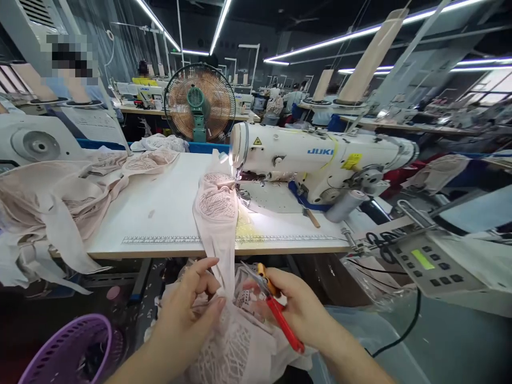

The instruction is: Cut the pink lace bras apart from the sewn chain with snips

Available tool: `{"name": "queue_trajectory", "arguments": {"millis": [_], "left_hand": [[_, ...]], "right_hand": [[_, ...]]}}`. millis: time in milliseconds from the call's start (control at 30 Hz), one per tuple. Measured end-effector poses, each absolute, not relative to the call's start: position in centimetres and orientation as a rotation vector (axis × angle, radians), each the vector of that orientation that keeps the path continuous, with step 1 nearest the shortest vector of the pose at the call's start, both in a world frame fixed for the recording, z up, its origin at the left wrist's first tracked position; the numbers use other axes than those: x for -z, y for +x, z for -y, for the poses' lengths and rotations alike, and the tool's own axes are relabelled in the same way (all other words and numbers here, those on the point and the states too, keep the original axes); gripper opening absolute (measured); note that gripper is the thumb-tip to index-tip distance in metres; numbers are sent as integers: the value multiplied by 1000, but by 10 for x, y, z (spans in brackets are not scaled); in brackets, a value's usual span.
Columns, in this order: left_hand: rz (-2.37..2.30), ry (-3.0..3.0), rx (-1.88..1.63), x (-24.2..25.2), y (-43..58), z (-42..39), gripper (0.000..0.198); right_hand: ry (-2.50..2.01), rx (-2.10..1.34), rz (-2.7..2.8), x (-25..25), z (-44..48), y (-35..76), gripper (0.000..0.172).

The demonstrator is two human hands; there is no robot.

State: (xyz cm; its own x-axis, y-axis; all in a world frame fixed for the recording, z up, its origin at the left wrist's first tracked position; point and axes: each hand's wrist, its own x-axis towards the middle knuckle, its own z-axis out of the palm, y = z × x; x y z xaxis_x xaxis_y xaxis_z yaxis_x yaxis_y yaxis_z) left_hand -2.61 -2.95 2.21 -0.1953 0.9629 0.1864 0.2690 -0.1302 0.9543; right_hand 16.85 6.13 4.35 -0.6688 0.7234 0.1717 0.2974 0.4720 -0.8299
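a: what is biggest here?
b: the white sewing table (160, 213). a white sewing machine (296, 152) stands on its right half, its head reaching toward the middle. the needle is hard to make out in the lamp's glare.
a: and on the left?
b: a heap of pale garments (60, 213), with straps hanging over the front edge near the left corner. the view cuts the heap off, so i can't count the pieces.
a: where's the piece being worked on?
b: the pale pink garment (218, 208) runs from beside the machine head, across the table and over the front edge, down between the two hands. its lower part merges with lacy fabric below, so i can't tell where it ends.
a: that purple basket (60, 341)?
b: below the table's front left corner, cut off by the bottom of the view. its contents are too dark to name.
a: how do the hands grip?
b: the left hand (186, 309) pinches the garment just below the front edge, thumb and fingers closed on the cloth. the right hand (300, 298) is wrapped round red-handled cutters (284, 322), blades pointing up and left toward the cloth. its fingertips are partly hidden behind the cutters, so i can't tell whether they hold fabric too.
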Motion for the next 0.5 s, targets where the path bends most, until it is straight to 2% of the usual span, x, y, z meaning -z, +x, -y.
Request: {"name": "queue_trajectory", "arguments": {"millis": [167, 333, 500], "left_hand": [[-1401, 1378, -1289, -26, -24, 26, 44], [-1414, 1363, -1239, -32, -26, 23, 43], [-1594, 1405, -1246, -30, -26, 26, 24]], "right_hand": [[-630, -1366, 2117, -67, -67, 136, 22], [-602, -1425, 2167, -66, -72, 123, 30], [-662, -1604, 2047, -64, -72, 120, 38]]}}
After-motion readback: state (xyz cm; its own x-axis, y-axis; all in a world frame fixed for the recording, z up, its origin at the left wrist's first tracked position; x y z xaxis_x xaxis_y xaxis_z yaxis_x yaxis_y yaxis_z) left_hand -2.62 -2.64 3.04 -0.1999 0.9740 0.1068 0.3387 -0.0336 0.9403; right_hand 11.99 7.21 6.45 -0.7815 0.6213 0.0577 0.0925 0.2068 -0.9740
